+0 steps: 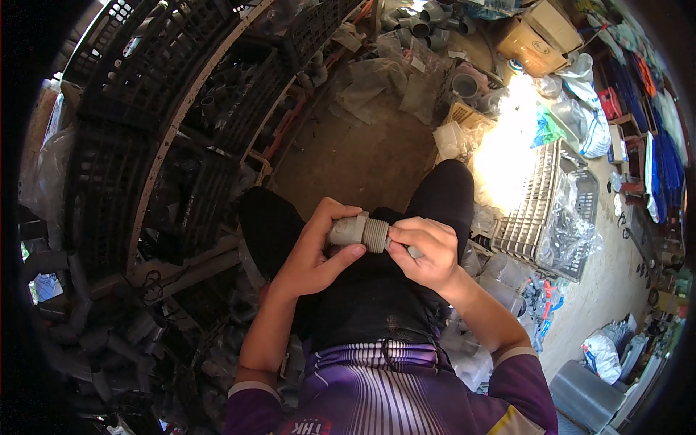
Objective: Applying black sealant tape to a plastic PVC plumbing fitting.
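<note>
My left hand (317,255) is closed around a grey threaded pipe fitting (375,235), held above my lap with its ribbed end toward the right. At that threaded end, my right hand (425,250) is closed in a pinch, its fingertips touching or almost touching the rim. A small light-grey piece (415,251) pokes out between the right fingers; most of it is hidden, so its kind cannot be made out.
Shelves with black plastic crates (192,185) line the left, with dark pipe fittings (109,341) piled below. On the right stands a pale slatted crate (533,203) in bright sunlight. Plastic bags (377,83) and cardboard boxes (533,47) lie at the far end.
</note>
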Demonstrator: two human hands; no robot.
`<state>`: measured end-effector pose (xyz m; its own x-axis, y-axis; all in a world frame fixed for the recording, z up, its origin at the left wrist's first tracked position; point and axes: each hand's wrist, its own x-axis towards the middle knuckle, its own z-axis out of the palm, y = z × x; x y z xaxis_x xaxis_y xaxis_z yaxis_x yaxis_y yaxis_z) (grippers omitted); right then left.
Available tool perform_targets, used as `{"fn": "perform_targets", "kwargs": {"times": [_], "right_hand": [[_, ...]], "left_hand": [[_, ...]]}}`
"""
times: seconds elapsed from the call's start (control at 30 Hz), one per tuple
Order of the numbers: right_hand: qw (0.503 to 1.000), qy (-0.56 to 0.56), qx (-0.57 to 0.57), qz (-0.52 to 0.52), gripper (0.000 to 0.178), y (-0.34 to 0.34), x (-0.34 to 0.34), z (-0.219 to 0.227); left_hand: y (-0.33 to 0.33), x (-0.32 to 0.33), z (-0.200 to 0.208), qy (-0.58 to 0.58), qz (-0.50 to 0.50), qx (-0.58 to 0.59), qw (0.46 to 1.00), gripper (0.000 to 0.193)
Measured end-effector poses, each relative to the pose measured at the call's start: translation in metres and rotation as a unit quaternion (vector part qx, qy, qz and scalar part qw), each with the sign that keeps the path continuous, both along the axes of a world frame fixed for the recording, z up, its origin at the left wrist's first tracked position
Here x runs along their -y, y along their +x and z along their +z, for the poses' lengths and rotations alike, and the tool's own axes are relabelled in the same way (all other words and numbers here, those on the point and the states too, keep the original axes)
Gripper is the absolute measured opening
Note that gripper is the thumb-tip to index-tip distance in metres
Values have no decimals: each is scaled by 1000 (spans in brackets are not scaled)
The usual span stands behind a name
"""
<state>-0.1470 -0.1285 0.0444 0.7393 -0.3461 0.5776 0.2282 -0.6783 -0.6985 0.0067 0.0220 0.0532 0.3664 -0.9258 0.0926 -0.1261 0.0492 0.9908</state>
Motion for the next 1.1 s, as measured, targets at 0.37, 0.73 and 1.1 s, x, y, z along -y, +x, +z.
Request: {"fn": "perform_targets", "kwargs": {"times": [0.37,0.73,1.1], "right_hand": [[958,265,-113,-6,24,-3,-20,2],[820,503,-253,101,33,-22,-14,3],[991,-121,-56,14,30,-9,-10,10]], "left_hand": [[-3,3,-14,-45,59,100,992,49],[-8,-8,-19,-99,5,259,961,54],[-2,-1,-9,105,19,-258,960,57]]}}
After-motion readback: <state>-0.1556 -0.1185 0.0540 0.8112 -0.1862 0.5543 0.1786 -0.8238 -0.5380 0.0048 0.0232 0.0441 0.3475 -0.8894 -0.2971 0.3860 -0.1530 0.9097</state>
